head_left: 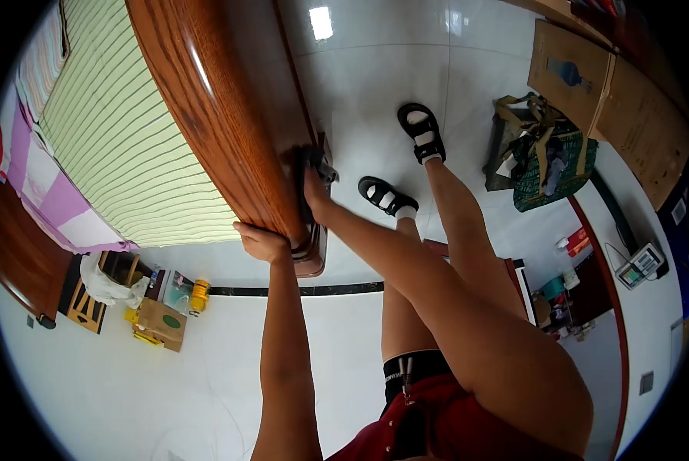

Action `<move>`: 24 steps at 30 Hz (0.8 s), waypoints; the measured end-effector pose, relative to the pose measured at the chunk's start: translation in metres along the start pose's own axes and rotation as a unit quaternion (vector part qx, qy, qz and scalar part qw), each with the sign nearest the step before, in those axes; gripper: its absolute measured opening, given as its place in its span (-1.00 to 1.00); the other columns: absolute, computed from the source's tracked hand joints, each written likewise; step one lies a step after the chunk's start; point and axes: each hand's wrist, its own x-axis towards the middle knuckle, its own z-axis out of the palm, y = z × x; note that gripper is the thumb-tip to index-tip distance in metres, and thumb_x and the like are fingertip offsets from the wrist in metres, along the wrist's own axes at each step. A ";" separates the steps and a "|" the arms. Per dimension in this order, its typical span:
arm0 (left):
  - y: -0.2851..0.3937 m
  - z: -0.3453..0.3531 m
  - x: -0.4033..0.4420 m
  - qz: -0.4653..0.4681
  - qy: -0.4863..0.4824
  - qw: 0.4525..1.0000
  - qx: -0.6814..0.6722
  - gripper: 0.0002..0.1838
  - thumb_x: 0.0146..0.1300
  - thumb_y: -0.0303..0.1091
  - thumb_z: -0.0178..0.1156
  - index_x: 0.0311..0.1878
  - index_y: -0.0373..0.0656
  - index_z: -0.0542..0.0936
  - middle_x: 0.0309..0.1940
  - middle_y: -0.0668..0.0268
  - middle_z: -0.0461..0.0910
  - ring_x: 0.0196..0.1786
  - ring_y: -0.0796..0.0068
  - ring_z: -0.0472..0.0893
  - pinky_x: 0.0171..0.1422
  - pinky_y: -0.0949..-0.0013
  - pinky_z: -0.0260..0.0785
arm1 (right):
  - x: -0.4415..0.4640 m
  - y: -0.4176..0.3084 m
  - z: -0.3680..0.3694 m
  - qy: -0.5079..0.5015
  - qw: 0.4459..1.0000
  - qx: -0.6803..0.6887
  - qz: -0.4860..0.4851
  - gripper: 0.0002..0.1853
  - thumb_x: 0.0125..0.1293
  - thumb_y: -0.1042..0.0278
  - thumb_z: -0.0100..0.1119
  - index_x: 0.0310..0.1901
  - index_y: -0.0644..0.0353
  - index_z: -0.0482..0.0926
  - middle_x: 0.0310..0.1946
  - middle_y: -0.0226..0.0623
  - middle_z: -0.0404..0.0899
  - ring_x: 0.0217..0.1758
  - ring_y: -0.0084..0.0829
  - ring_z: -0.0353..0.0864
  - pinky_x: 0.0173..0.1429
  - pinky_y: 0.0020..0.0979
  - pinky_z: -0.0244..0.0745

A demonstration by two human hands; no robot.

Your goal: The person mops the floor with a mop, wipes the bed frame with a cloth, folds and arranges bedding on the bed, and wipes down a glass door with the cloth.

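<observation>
A polished brown wooden bed footboard (pixel 229 115) slants across the upper middle of the head view. My left hand (pixel 263 243) grips its near end, with the fingers over the top rail beside the mattress. My right hand (pixel 314 190) is at the outer face of the same board, closed on a dark cloth (pixel 306 163) pressed against the wood. Part of that cloth is hidden behind the fingers, so its full shape does not show. Beside the board lies a green striped bed sheet (pixel 137 138).
My feet in black sandals (pixel 386 197) stand on glossy white floor tiles (pixel 367 84). To the right are a green patterned bag (pixel 556 165) and cardboard boxes (pixel 567 73). At the lower left are a bedside cabinet (pixel 83 296), a brown paper bag (pixel 160 323) and a yellow item (pixel 199 297).
</observation>
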 end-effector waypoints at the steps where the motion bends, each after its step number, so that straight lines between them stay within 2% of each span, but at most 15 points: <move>1: 0.001 0.001 0.001 0.000 -0.008 1.000 -0.010 -0.01 0.45 0.40 -0.36 0.05 -0.55 0.58 -0.05 -0.24 0.63 -0.04 -0.06 0.63 0.07 0.07 0.48 | 0.010 -0.037 0.013 -0.021 0.999 0.033 0.000 -0.13 0.50 -0.41 -0.40 0.61 0.07 -0.11 0.62 -0.17 -0.12 0.65 -0.18 -0.11 0.62 -0.26 -0.12; 3: 0.002 0.002 0.002 -0.001 -0.006 1.000 -0.011 0.00 0.45 0.41 -0.37 0.05 -0.55 0.58 -0.04 -0.24 0.63 -0.03 -0.08 0.63 0.08 0.06 0.48 | -0.015 -0.156 0.058 -0.003 0.994 -0.029 -0.102 -0.19 0.54 -0.28 -0.27 0.59 0.10 -0.08 0.61 -0.17 -0.08 0.63 -0.21 -0.01 0.60 -0.23 -0.02; 5: 0.001 0.000 0.000 -0.006 -0.006 1.000 0.003 -0.02 0.46 0.40 -0.39 0.06 -0.51 0.59 -0.03 -0.23 0.63 -0.02 -0.11 0.63 0.08 0.04 0.47 | 0.001 -0.237 0.090 -0.069 0.966 -0.057 -0.244 -0.14 0.52 -0.28 -0.22 0.57 0.23 -0.07 0.60 -0.06 -0.08 0.62 -0.13 0.01 0.60 -0.20 0.00; 6: 0.002 0.000 0.000 -0.009 -0.007 1.000 0.015 -0.05 0.47 0.38 -0.40 0.07 -0.46 0.60 -0.03 -0.22 0.64 -0.02 -0.12 0.62 0.09 0.01 0.46 | 0.003 -0.268 0.104 -0.113 0.922 -0.041 -0.367 -0.14 0.51 -0.27 -0.20 0.57 0.24 -0.09 0.60 0.00 -0.12 0.63 -0.07 -0.04 0.61 -0.18 -0.04; 7: 0.005 0.000 -0.001 -0.010 -0.008 1.000 0.024 -0.07 0.47 0.36 -0.42 0.08 -0.42 0.61 -0.03 -0.21 0.64 -0.01 -0.14 0.62 0.09 -0.01 0.46 | 0.010 -0.292 0.124 -0.072 0.891 -0.047 -0.445 -0.18 0.53 -0.21 -0.20 0.55 0.28 -0.04 0.59 0.08 -0.12 0.63 0.02 -0.05 0.62 -0.16 -0.05; 8: 0.006 0.000 -0.002 0.001 -0.009 0.999 0.039 -0.07 0.47 0.36 -0.43 0.08 -0.41 0.61 -0.02 -0.21 0.64 0.00 -0.16 0.62 0.10 -0.02 0.45 | -0.012 -0.311 0.133 -0.041 0.904 -0.065 -0.420 -0.21 0.54 -0.15 -0.19 0.55 0.28 -0.04 0.58 0.17 -0.14 0.62 0.09 -0.06 0.62 -0.13 -0.04; 9: 0.004 -0.001 -0.003 0.013 -0.009 0.998 0.055 -0.06 0.47 0.37 -0.43 0.09 -0.40 0.61 -0.02 -0.21 0.63 0.01 -0.18 0.61 0.11 -0.03 0.45 | 0.024 -0.301 0.141 0.036 0.817 -0.244 -0.522 -0.23 0.53 -0.11 -0.14 0.55 0.23 -0.02 0.58 0.19 -0.16 0.61 0.14 -0.06 0.62 -0.10 -0.03; 10: 0.002 -0.001 0.001 0.027 -0.009 0.997 0.067 -0.06 0.47 0.37 -0.44 0.09 -0.40 0.61 -0.01 -0.22 0.63 0.02 -0.20 0.61 0.12 -0.04 0.44 | 0.061 -0.296 0.150 0.116 0.682 -0.408 -0.597 -0.25 0.52 -0.07 -0.09 0.56 0.18 -0.01 0.57 0.21 -0.18 0.60 0.19 -0.07 0.61 -0.08 -0.01; 12: -0.009 0.003 0.009 0.017 -0.019 0.997 0.067 -0.10 0.49 0.34 -0.45 0.10 -0.33 0.63 0.01 -0.19 0.64 0.03 -0.22 0.60 0.11 -0.06 0.43 | -0.027 -0.266 0.131 0.015 0.782 -0.189 -0.594 -0.33 0.49 0.02 0.01 0.54 0.05 0.14 0.56 0.24 -0.16 0.60 0.24 -0.08 0.57 0.07 0.04; 14: -0.009 0.002 0.006 0.025 -0.031 0.997 0.061 -0.14 0.50 0.30 -0.45 0.09 -0.29 0.64 -0.01 -0.16 0.65 0.01 -0.22 0.61 0.08 -0.07 0.44 | -0.063 -0.211 0.117 0.069 0.682 -0.354 -0.637 -0.40 0.44 0.05 0.12 0.48 -0.12 0.30 0.57 0.15 -0.10 0.61 0.22 -0.11 0.47 0.26 0.11; 16: -0.008 -0.001 0.006 0.027 -0.032 0.994 0.100 -0.17 0.51 0.28 -0.45 0.09 -0.22 0.65 -0.06 -0.14 0.67 -0.04 -0.25 0.61 0.02 -0.10 0.44 | -0.100 -0.162 0.101 0.053 0.640 -0.503 -0.578 -0.40 0.35 0.01 0.22 0.42 -0.27 0.40 0.59 -0.06 -0.04 0.64 0.11 -0.14 0.37 0.35 0.17; 18: -0.005 0.000 0.005 0.044 -0.026 0.992 0.112 -0.18 0.51 0.28 -0.45 0.10 -0.20 0.65 -0.09 -0.14 0.67 -0.06 -0.26 0.61 0.00 -0.12 0.44 | -0.100 -0.119 0.089 0.059 0.540 -0.604 -0.584 -0.36 0.28 0.03 0.29 0.41 -0.43 0.40 0.61 -0.23 -0.05 0.67 -0.06 -0.17 0.46 0.37 0.01; 19: 0.006 -0.004 -0.001 0.026 -0.053 0.995 0.085 -0.16 0.50 0.30 -0.47 0.13 -0.19 0.64 -0.02 -0.10 0.66 0.00 -0.25 0.60 0.08 -0.12 0.43 | -0.097 -0.113 0.086 0.070 0.518 -0.617 -0.589 -0.37 0.26 0.02 0.31 0.39 -0.43 0.42 0.60 -0.27 -0.02 0.67 -0.10 -0.15 0.45 0.36 0.02; 22: -0.003 0.002 0.003 0.047 -0.037 0.993 0.099 -0.26 0.52 0.23 -0.42 0.13 -0.10 0.65 -0.03 -0.03 0.68 -0.04 -0.23 0.62 -0.05 -0.13 0.45 | -0.095 -0.155 0.098 0.060 0.471 -0.638 -0.607 -0.42 0.26 -0.04 0.26 0.36 -0.49 0.45 0.60 -0.26 -0.01 0.64 -0.09 -0.05 0.43 0.42 -0.01; 24: -0.005 0.001 0.002 0.037 -0.047 0.993 0.100 -0.29 0.52 0.21 -0.39 -0.04 -0.13 0.66 -0.15 0.05 0.69 -0.13 -0.17 0.62 -0.11 -0.10 0.43 | -0.088 -0.198 0.129 0.097 0.481 -0.612 -0.620 -0.44 0.28 -0.03 0.23 0.35 -0.38 0.48 0.60 -0.21 -0.02 0.59 -0.05 0.08 0.43 0.49 -0.07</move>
